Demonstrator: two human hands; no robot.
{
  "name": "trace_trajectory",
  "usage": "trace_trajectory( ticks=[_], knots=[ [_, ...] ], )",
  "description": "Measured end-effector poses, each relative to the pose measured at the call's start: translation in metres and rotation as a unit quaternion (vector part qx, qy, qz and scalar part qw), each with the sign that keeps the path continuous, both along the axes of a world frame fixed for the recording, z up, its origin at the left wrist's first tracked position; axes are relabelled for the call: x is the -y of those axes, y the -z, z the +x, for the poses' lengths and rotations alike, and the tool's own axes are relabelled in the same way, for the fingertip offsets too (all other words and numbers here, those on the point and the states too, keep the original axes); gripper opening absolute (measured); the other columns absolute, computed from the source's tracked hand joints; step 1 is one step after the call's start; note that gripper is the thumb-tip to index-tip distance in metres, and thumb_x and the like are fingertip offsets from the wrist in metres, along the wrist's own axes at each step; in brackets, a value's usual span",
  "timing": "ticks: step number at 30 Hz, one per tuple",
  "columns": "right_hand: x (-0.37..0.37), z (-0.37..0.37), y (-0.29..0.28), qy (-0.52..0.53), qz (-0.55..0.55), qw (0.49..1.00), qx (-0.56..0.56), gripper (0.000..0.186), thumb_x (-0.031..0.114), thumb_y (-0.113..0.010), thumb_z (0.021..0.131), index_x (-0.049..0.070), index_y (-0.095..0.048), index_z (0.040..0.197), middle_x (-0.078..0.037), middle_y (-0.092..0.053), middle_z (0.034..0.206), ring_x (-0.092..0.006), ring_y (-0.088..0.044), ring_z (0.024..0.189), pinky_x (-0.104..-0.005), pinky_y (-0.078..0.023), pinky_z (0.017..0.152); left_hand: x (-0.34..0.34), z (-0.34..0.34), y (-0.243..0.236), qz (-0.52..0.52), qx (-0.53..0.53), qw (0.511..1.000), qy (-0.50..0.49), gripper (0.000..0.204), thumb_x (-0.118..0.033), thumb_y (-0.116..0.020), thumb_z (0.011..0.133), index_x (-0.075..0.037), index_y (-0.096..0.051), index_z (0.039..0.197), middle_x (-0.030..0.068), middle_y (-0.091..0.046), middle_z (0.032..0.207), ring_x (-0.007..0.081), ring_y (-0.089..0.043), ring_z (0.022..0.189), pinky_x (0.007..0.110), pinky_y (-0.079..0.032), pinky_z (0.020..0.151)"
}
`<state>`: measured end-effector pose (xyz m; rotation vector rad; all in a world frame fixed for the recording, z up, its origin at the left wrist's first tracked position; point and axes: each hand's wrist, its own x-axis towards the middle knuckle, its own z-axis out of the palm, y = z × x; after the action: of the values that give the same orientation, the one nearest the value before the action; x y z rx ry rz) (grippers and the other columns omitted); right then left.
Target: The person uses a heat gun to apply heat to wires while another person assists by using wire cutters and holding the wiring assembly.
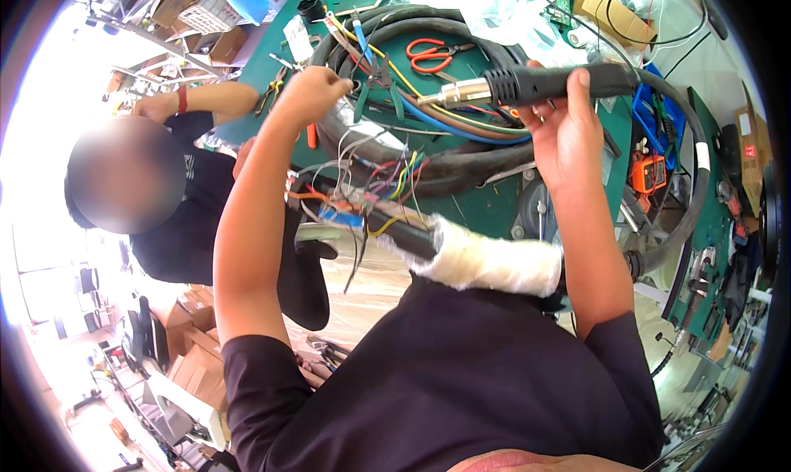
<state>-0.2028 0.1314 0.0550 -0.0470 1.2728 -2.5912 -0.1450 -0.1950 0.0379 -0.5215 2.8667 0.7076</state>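
Note:
My right hand (568, 126) is wrapped round a black-handled tool (544, 85) with a slotted collar and a stepped silver metal tip pointing left. My left hand (311, 97) is closed in a pinch above the left of the bench; what its fingertips hold, if anything, I cannot make out. Below the hands lies a thick black cable (409, 240), its end split into many thin coloured wires (404, 175). A fluffy cream-white wrap (494, 262) surrounds part of that cable, close to my torso. Beneath and right of my left hand are green-handled pliers (379, 81).
A green bench (280, 60) carries a large coil of black cable (461, 171) and orange-handled scissors (428, 56). A thick black hose-like line (699, 188) bends down on the right, past an orange meter (648, 174). At left, a person (189, 200) reaches toward the bench.

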Motion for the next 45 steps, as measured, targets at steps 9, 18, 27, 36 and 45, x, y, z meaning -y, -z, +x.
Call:
trace_trajectory(
  ticks=[9,18,27,36,45],
  knots=[
    [-0.008,-0.018,0.018,0.057,0.025,0.996,0.062,0.040,0.042,-0.046,0.097,0.006,-0.053,0.114,-0.014,-0.059,0.119,-0.0182,-0.060,0.099,-0.0337,-0.052,0.078,0.037,-0.088,0.134,-0.132,0.163,0.972,0.106,0.051,-0.042,-0.072,0.070,0.006,-0.067,0.085,0.0259,-0.065,0.091,0.0384,-0.064,0.088,0.043,-0.050,0.079],
    [-0.001,0.003,0.003,0.095,0.044,0.994,0.037,0.039,0.040,-0.045,0.098,0.005,-0.053,0.113,-0.015,-0.059,0.119,-0.0188,-0.061,0.098,-0.0332,-0.052,0.078,0.062,-0.056,0.073,0.524,0.026,0.849,-0.059,0.022,-0.012,-0.053,0.084,0.000,-0.048,0.102,0.0213,-0.054,0.121,0.0289,-0.053,0.114,0.043,-0.047,0.090],
    [0.005,0.036,-0.007,0.100,0.061,0.993,0.018,0.036,0.041,-0.044,0.098,0.008,-0.053,0.108,-0.013,-0.063,0.113,-0.0160,-0.061,0.089,-0.0304,-0.051,0.072,0.052,-0.008,0.001,0.835,-0.091,0.540,0.060,0.013,-0.003,-0.046,0.071,-0.008,-0.048,0.083,0.0320,-0.028,0.143,0.0432,-0.017,0.139,0.071,-0.023,0.102],
    [0.013,0.025,-0.001,0.124,0.018,0.991,0.056,0.033,0.039,-0.052,0.095,0.007,-0.053,0.104,-0.010,-0.063,0.098,-0.0194,-0.064,0.082,-0.0346,-0.054,0.072,0.021,0.006,0.006,0.896,-0.094,0.433,0.018,0.016,-0.013,-0.056,0.065,-0.005,-0.051,0.078,0.0319,-0.024,0.145,0.0427,-0.007,0.142,0.073,-0.006,0.105],
    [0.014,0.013,0.022,0.122,0.093,0.986,0.062,0.035,0.040,-0.054,0.094,0.006,-0.055,0.102,-0.008,-0.065,0.089,-0.0202,-0.066,0.078,-0.0347,-0.054,0.067,0.049,0.020,0.004,0.788,-0.059,0.611,0.048,0.027,-0.013,-0.052,0.069,-0.007,-0.054,0.095,0.0180,-0.044,0.131,0.0427,-0.027,0.135,0.067,-0.024,0.105]
  ],
)
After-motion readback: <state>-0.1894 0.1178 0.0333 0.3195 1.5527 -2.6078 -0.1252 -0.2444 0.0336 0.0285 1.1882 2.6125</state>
